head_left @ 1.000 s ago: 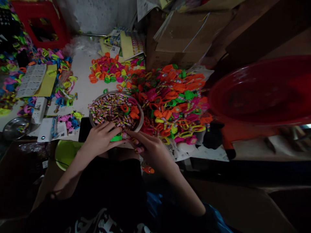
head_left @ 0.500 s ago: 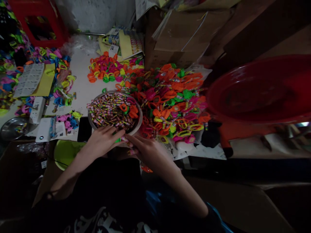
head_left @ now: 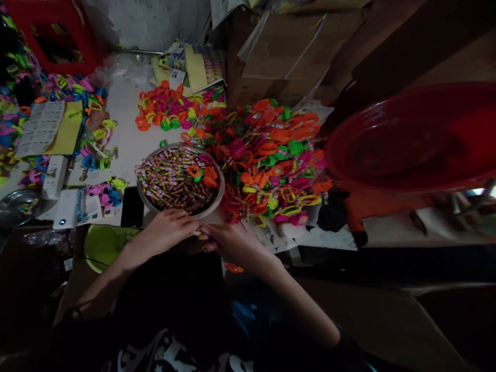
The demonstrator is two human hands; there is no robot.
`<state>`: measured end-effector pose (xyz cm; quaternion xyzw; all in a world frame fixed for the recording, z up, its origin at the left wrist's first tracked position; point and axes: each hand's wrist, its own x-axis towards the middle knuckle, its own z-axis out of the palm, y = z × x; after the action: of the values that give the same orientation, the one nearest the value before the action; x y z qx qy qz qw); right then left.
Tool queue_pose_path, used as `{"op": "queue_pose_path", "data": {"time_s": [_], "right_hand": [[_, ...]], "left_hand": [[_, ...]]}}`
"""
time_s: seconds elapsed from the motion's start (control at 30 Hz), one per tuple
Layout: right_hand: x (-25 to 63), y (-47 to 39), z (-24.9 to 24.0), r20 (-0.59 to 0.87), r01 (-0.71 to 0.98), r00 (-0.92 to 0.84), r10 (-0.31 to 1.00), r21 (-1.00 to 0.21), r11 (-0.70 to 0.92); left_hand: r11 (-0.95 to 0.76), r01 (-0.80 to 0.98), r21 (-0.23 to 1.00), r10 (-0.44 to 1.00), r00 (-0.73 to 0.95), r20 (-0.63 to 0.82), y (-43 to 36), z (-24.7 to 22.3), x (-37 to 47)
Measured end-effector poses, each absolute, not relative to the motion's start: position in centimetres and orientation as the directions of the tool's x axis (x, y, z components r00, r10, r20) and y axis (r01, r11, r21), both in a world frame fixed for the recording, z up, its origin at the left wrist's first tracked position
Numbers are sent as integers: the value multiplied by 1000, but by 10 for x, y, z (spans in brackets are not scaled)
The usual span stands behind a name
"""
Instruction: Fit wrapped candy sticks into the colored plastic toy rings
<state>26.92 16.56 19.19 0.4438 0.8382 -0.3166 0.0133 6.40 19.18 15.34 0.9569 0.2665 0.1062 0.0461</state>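
My left hand [head_left: 170,229] is closed at the near rim of a round bowl [head_left: 219,199], its fingertips pinching something small. Close against it, my right hand [head_left: 222,237] has its fingers closed round small wrapped candy pieces [head_left: 205,243], partly hidden between the hands. Many similar wrapped candies [head_left: 166,175] fill the bowl, with a few orange and green plastic pieces [head_left: 209,177] on top at its right side. Right of the bowl lies a large heap of orange, pink, green and yellow toy watches [head_left: 271,160].
A smaller pile of plastic pieces [head_left: 166,106] lies behind the bowl. At left are a black phone [head_left: 132,206], a white device [head_left: 65,208], a power strip [head_left: 55,176] and a metal bowl [head_left: 17,208]. Cardboard boxes [head_left: 294,51] stand behind; a red basin [head_left: 411,139] is at right.
The green piece that showed between my fingers is no longer visible. My left hand's fingers have drawn in closer together. The whole view has shifted slightly.
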Motion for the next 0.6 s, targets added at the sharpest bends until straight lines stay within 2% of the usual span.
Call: {"op": "queue_pose_path", "data": {"time_s": [0.13,0.27,0.37,0.43,0.47,0.5,0.53,0.57,0.6], "right_hand": [[270,171,184,-349,758,-590,728,-549,352],[290,178,173,-475,747,-631,614,-587,313],[327,188,169,-516,749,-624,587,-609,261],[356,198,171,-362,742,-523,771,-639,204],[370,203,173,-216,767,-369,904,-620,166],[382,207,175,-11,787,-173,985,-603,131],[391,211,177,198,803,20,980,-587,102],[399,215,178,354,814,153,922,-574,85],[404,217,179,444,817,224,868,-571,81]], "left_hand": [[-780,553,294,590,806,48,192,153,70],[-637,577,512,617,779,-110,204,154,72],[-503,560,658,691,718,-82,227,148,70],[-456,591,666,792,610,1,246,139,71],[-441,622,647,839,543,49,256,134,73],[-431,650,626,869,485,94,266,128,77],[-418,677,606,891,437,126,276,123,82],[-402,701,589,907,395,148,285,117,87],[-385,727,568,919,360,161,293,113,94]]}}
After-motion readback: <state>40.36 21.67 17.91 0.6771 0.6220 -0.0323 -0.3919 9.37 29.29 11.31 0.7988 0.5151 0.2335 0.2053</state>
